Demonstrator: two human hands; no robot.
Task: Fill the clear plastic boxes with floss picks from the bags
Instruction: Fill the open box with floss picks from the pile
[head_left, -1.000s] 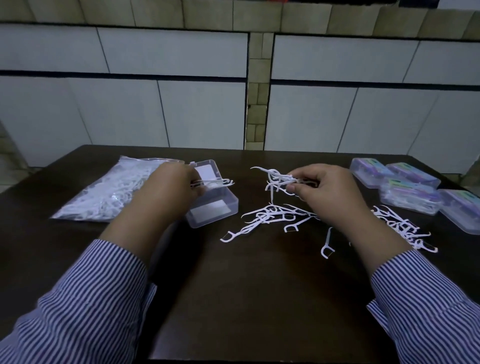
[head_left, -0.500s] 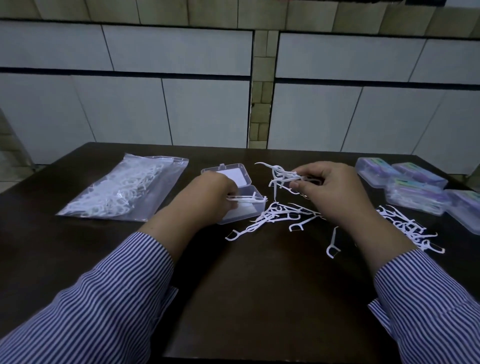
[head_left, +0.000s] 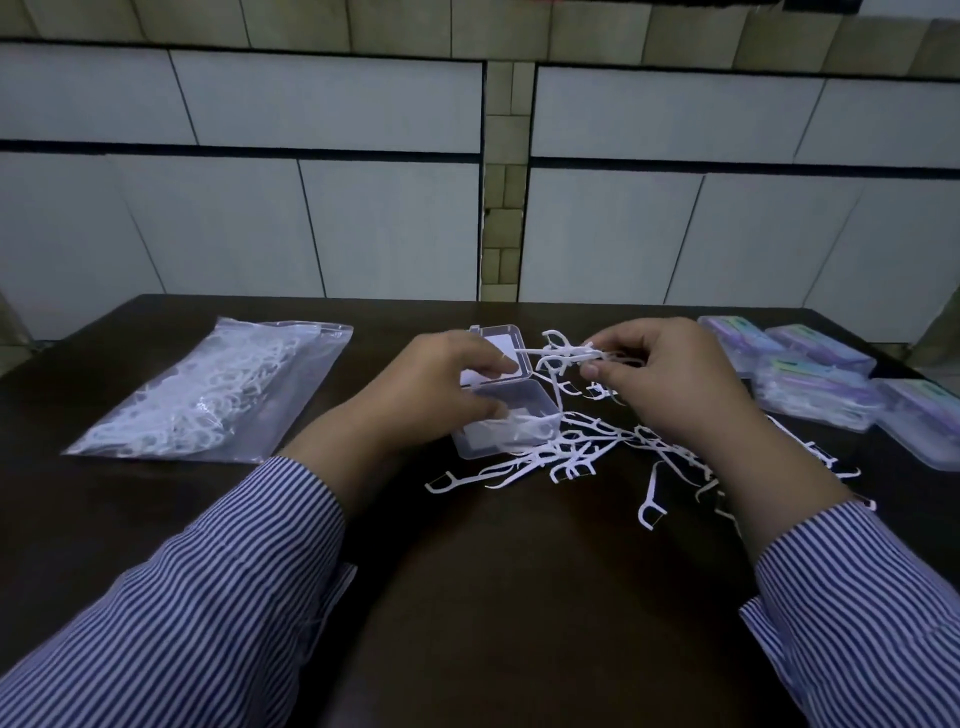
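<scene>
A plain small packing spot rather than a fitted workshop: a dark wooden table (head_left: 493, 597) stands against a far wall (head_left: 311, 218) of large pale panels with a column of small tan tiles (head_left: 501, 208), and stock lies in batches, a bag of floss picks (head_left: 208, 395) at left, filled boxes (head_left: 810, 374) at right.

Bare table (head_left: 519, 597) (probably) before picks (head_left: 561, 457)

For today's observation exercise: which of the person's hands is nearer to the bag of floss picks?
Left. The left hand is over the open box, just right of the bag; the right hand is farther right, pinching floss picks.
</scene>
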